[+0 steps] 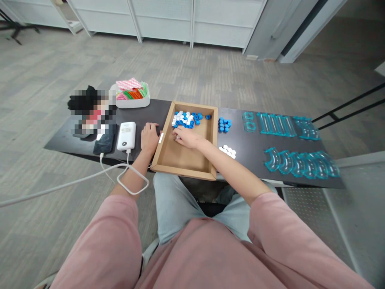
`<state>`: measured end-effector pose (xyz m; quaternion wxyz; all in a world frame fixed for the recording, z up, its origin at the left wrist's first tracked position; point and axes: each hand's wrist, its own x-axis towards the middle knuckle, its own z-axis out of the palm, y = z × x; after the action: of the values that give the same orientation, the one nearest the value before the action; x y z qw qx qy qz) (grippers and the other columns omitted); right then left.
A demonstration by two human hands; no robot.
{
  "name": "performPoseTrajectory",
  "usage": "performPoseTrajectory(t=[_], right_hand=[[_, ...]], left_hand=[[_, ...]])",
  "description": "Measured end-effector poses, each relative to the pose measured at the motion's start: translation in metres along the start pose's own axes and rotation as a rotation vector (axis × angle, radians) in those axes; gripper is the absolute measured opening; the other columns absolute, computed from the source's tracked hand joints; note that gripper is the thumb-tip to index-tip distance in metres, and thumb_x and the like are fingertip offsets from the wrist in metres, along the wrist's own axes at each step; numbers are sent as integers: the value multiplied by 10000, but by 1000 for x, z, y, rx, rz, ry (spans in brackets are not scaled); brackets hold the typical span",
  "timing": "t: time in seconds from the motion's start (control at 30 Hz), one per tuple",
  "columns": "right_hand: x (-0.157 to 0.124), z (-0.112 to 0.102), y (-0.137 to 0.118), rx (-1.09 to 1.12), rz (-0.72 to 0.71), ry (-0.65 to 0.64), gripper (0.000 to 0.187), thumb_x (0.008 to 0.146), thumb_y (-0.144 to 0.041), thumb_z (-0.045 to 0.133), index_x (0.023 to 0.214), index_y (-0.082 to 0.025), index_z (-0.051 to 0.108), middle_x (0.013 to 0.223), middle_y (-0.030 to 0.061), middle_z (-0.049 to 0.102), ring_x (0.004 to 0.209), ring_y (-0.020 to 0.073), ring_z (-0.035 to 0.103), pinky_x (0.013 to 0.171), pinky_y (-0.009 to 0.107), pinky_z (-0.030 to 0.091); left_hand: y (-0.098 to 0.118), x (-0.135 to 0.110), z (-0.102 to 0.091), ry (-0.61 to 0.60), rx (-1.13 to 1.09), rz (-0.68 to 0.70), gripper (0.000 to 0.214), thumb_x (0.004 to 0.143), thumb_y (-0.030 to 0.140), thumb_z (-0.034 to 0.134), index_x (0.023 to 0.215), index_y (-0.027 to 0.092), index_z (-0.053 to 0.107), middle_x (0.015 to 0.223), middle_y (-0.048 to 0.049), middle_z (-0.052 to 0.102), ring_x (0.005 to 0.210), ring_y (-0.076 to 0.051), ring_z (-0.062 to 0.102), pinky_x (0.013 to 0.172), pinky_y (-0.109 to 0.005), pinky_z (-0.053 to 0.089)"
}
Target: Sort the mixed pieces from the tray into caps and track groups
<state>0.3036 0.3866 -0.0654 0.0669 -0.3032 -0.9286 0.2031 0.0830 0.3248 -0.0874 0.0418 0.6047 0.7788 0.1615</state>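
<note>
An open cardboard box (185, 162) sits on the dark table in front of me. Toward its far left corner lies a heap of small blue and white hexagonal pieces (184, 119). My right hand (189, 137) reaches into the box at the near edge of this heap, fingers bent down and drawn together. A bit of white shows at its fingertips, seemingly one of the white pieces, though the fingers partly cover it. On the table just left of the box rests my left hand (149, 138), its fingers loosely spread and nothing in it.
Right of the box stand grouped blue pieces (224, 125) and white pieces (227, 151). Farther right lie teal-edged clear plastic parts (276, 125) and curved ones (300, 163). To the left are a cabled white power bank (126, 136), a phone (105, 139) and a white tub (132, 102).
</note>
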Motion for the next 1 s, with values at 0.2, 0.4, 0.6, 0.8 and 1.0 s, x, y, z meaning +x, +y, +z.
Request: performPoseTrajectory(t=[0.2, 0.4, 0.6, 0.8, 1.0], right_hand=[[-57, -36, 27, 377, -13, 324, 154, 1080, -316, 796, 1183, -228, 722, 1226, 93, 799, 1028, 254, 756, 923, 386, 612], [-176, -68, 56, 496, 173, 624, 419, 938, -610, 959, 1075, -266, 761, 1090, 60, 814, 918, 240, 760, 817, 394, 649], [-277, -63, 72, 378, 403, 697, 417, 976, -671, 897, 1082, -268, 873, 1055, 89, 825, 937, 267, 778, 770, 395, 635], [-310, -37, 81, 270, 498, 626, 294, 1070, -510, 794, 1185, -264, 909, 1153, 120, 814, 908, 268, 768, 818, 427, 658], [-300, 4, 86, 300, 509, 490, 331, 987, -290, 809, 1315, -275, 852, 1147, 99, 793, 923, 283, 758, 891, 464, 676]], left_hand=[[1, 1, -1, -26, 20, -13, 436, 1094, 240, 597, 1500, 126, 706, 1537, -269, 665, 1455, -431, 654, 1244, -519, 507], [2, 1, -4, -15, 13, -12, 442, 1070, 218, 602, 1489, 140, 719, 1510, -259, 667, 1445, -435, 648, 1227, -509, 514], [3, 1, -6, -40, 19, -7, 456, 1097, 222, 610, 1522, 78, 686, 1534, -270, 641, 1424, -419, 623, 1241, -526, 504], [7, 1, -11, -46, -5, -48, 436, 1095, 156, 593, 1510, 90, 708, 1545, -259, 635, 1427, -396, 634, 1261, -530, 506], [9, 0, -13, -69, 54, -47, 462, 1121, 158, 580, 1562, 71, 687, 1546, -269, 627, 1456, -398, 642, 1253, -510, 518]])
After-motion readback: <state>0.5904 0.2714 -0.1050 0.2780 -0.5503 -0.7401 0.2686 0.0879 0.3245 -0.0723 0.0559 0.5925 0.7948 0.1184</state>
